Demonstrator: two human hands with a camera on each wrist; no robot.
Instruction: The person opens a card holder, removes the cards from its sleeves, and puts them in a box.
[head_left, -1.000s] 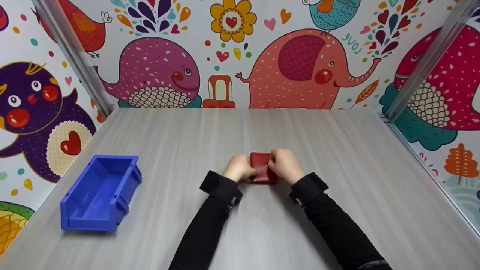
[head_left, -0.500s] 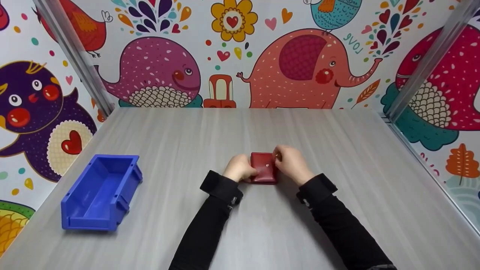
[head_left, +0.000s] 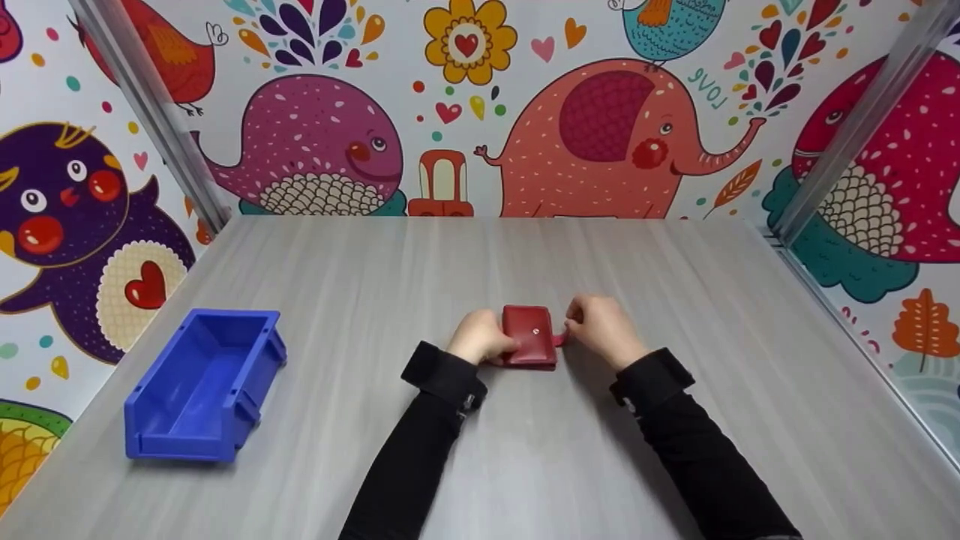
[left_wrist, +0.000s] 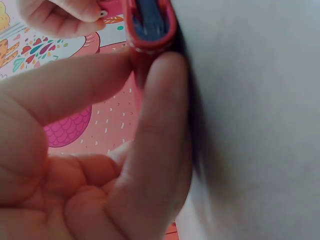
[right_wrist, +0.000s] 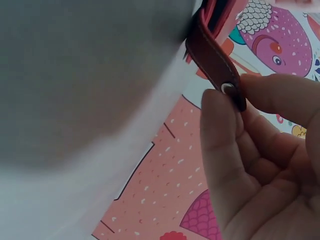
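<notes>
A red leather wallet (head_left: 529,339) lies on the table in the head view, a small metal snap stud showing on its upper face. My left hand (head_left: 480,337) pinches its left edge, thumb on top; the left wrist view shows thumb and finger on either side of the wallet's folded end (left_wrist: 150,45). On the right, my right hand (head_left: 604,328) holds the closing strap (head_left: 559,340) by its tip, drawn out sideways from the wallet. Close up in the right wrist view, thumb and finger pinch the strap (right_wrist: 215,57) beside its round metal snap (right_wrist: 228,89).
To the left on the pale wood-grain table (head_left: 360,450) stands a blue plastic bin (head_left: 199,382), its low front towards me. Walls with cartoon animals (head_left: 315,142) rise at the back and both sides, with metal posts (head_left: 154,112) at the corners.
My right hand has moved right, off the wallet's top face, drawing the strap out to the side and baring the snap stud. The left hand has stayed in place on the wallet.
</notes>
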